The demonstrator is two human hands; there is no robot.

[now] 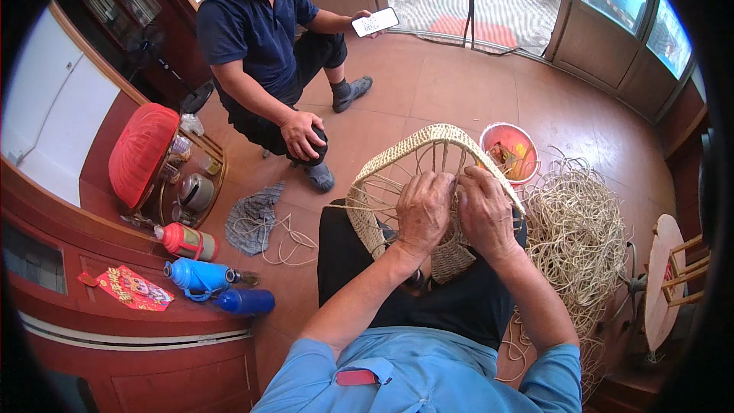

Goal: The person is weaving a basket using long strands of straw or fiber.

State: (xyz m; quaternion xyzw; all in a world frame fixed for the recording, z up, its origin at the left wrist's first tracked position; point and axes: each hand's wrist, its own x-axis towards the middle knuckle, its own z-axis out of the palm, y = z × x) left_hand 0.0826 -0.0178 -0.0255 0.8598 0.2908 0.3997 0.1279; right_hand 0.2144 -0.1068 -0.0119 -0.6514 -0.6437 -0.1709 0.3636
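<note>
On my lap rests a partly woven straw basket [367, 229], with a thick pale braided rim and loose strands crossing its open middle. My left hand [424, 210] is at the far side of the opening, fingers curled and pressed together on straw strands. Right beside it, my right hand [487, 214] pinches strands close to the right part of the rim. The exact strands between the fingertips are hidden by the fingers. A smaller woven patch [453, 261] shows below the hands.
A large heap of straw cord [577, 237] lies at right, beside a red bowl [489, 138] and a round wooden stool [664, 283]. At left are thermoses [191, 275] and a grey cloth [254, 218]. Another person [260, 53] sits ahead, holding a phone [375, 23].
</note>
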